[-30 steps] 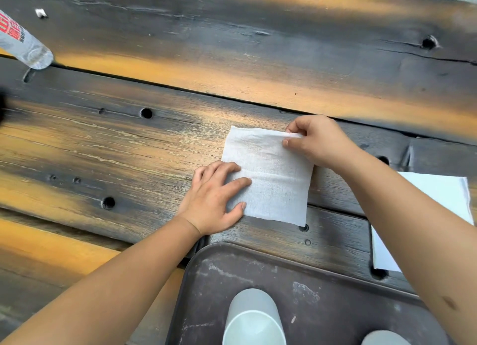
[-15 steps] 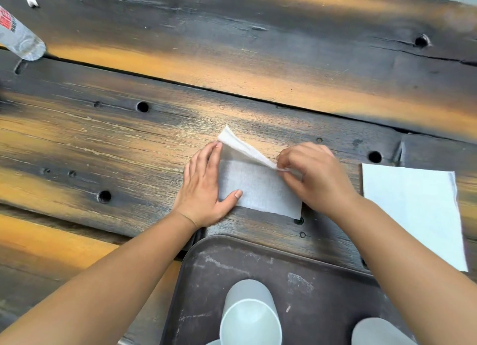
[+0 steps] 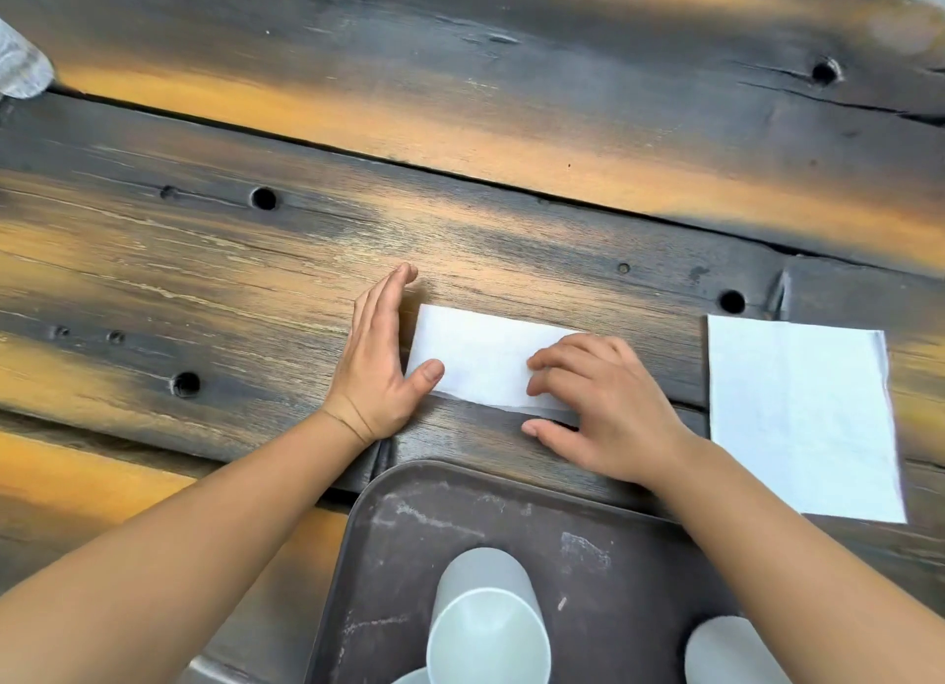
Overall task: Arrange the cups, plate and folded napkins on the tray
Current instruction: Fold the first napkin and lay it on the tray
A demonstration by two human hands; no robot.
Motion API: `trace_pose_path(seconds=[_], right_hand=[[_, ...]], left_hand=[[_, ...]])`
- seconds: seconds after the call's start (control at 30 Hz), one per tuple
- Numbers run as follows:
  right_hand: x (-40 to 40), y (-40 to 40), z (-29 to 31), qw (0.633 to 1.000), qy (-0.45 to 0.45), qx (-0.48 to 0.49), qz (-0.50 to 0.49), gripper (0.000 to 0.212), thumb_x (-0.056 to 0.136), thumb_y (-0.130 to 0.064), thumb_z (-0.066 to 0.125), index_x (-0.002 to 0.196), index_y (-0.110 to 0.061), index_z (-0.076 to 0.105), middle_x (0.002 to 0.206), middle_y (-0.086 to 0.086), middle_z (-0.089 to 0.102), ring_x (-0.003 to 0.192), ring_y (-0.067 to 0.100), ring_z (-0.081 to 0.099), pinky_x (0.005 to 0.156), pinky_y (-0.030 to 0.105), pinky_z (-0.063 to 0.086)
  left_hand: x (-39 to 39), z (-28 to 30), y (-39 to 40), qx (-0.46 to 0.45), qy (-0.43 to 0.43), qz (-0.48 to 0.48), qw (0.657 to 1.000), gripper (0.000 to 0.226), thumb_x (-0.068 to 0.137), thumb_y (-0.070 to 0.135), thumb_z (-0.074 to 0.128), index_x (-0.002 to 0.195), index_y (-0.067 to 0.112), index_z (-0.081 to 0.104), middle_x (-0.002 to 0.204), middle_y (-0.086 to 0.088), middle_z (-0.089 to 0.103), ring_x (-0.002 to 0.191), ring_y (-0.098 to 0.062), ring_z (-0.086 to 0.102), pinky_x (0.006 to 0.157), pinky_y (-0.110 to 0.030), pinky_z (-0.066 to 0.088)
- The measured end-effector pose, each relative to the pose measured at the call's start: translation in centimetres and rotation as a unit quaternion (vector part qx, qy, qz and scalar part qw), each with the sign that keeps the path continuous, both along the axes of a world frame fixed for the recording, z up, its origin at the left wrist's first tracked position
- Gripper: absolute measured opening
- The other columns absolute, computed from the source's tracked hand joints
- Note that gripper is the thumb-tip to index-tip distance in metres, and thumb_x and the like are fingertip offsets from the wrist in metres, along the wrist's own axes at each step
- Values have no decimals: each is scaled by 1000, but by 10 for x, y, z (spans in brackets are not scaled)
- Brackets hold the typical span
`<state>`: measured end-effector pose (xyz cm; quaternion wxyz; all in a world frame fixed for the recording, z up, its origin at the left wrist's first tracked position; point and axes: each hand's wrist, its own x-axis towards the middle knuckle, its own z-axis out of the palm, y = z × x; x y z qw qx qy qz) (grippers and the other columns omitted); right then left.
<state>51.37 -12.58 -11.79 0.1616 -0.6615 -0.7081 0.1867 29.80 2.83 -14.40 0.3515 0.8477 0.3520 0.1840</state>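
Now I'm pressing the napkin (image 3: 480, 361) flat on the surface (image 3: 460, 233): left hand (image 3: 376, 361) bracing its edge, right hand (image 3: 608, 407) creasing, fingers straight, gripping nothing.

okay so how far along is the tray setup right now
Done: two cups stand on the tray. In hand: the left hand and right hand press a folded napkin flat on the table. Left: the second napkin lies beside the tray; no plate is visible.
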Motion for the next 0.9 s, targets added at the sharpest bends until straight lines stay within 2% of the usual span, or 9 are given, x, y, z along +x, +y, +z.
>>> trace_pose_path(seconds=[0.07, 0.17, 0.3, 0.47, 0.6, 0.67, 0.73, 0.83, 0.9], right_hand=[[2, -2, -2, 999, 12, 15, -39, 36, 83, -55, 59, 98, -23, 67, 116, -7, 65, 112, 19, 52, 90, 41, 37], [9, 5, -8, 987, 19, 27, -155, 31, 86, -46, 60, 103, -22, 65, 114, -6, 64, 111, 22, 53, 92, 38, 34], [17, 18, -17, 956, 21, -16, -292, 25, 83, -30, 70, 107, -22, 67, 109, -2, 59, 111, 27, 47, 88, 37, 30], [21, 26, -17, 965, 2, -39, -258, 14, 80, -29, 72, 92, -26, 67, 102, -5, 55, 109, 23, 42, 85, 35, 24], [19, 27, -12, 972, 14, -45, -229, 3, 84, -25, 68, 85, -25, 65, 96, -6, 59, 103, 22, 46, 83, 34, 27], [19, 25, -9, 976, 42, -28, -210, 3, 87, -23, 65, 88, -23, 62, 90, -7, 61, 94, 24, 53, 80, 36, 36], [19, 21, -5, 976, 90, -10, -199, 6, 89, -21, 63, 91, -24, 57, 80, -15, 55, 78, 19, 53, 70, 33, 39], [14, 13, -1, 976, 116, 3, -186, 13, 91, -24, 60, 94, -32, 50, 81, -17, 55, 70, 5, 45, 64, 28, 34], [12, 9, -1, 975, 136, 8, -175, 14, 91, -21, 60, 94, -31, 50, 85, -15, 58, 72, 1, 46, 65, 22, 33]], left_hand=[[1, 0, 3, 11, 12, -13, 1000, 98, 84, 80, 22, 143, 4, 39, 144, -14, 43, 135, -27, 37, 113, -31, 22], [3, 0, 2, 56, 73, -33, 995, 73, 89, 66, 34, 131, 11, 57, 143, -9, 47, 134, -26, 38, 108, -45, 32], [6, 1, -2, 59, 117, -11, 991, 47, 84, 44, 50, 118, 17, 66, 143, -5, 49, 135, -26, 38, 106, -52, 34], [7, 2, -4, 65, 134, -3, 989, 45, 79, 40, 55, 117, 18, 63, 136, -2, 51, 131, -22, 40, 107, -46, 33], [7, 2, -4, 73, 153, -10, 985, 61, 79, 47, 52, 134, 20, 51, 137, 0, 49, 132, -20, 38, 108, -44, 29], [7, 3, -4, 76, 161, -12, 984, 67, 81, 51, 49, 140, 19, 45, 140, -2, 47, 133, -22, 37, 108, -44, 28], [8, 3, -3, 71, 164, -11, 984, 69, 84, 53, 46, 142, 17, 42, 142, -3, 46, 133, -22, 36, 109, -45, 28], [8, 3, -2, 56, 137, -4, 989, 61, 86, 53, 45, 135, 17, 50, 139, -1, 49, 131, -20, 38, 108, -41, 28], [7, 1, -1, 44, 106, 10, 993, 47, 87, 49, 46, 118, 17, 60, 130, 0, 54, 125, -19, 44, 104, -34, 28]])
